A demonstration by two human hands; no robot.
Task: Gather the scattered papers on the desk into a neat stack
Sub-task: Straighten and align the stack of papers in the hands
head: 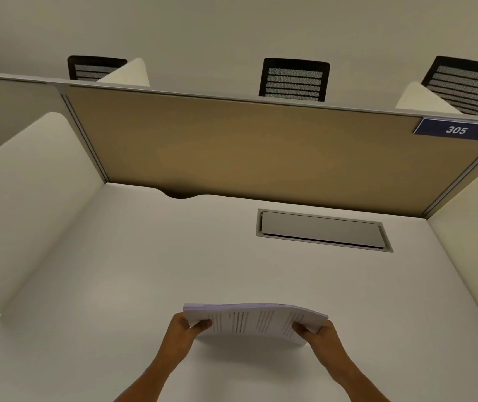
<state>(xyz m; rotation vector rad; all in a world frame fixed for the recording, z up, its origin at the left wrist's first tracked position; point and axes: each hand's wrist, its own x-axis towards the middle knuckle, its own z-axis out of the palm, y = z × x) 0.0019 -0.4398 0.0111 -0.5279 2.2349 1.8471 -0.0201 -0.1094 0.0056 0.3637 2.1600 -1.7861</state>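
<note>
A stack of white printed papers (253, 322) is held upright on its long edge on the white desk (150, 271), near the front middle. My left hand (184, 329) grips the stack's left side, thumb on the printed face. My right hand (317, 333) grips its right side the same way. The sheets bow slightly and their top edges look roughly aligned. No loose papers are visible elsewhere on the desk.
A grey cable-access flap (323, 230) is set into the desk at the back right. A tan partition (261, 152) with a blue "305" sign (456, 130) closes the back, and white side panels (29, 204) flank the desk. Black mesh chairs (294, 79) stand beyond.
</note>
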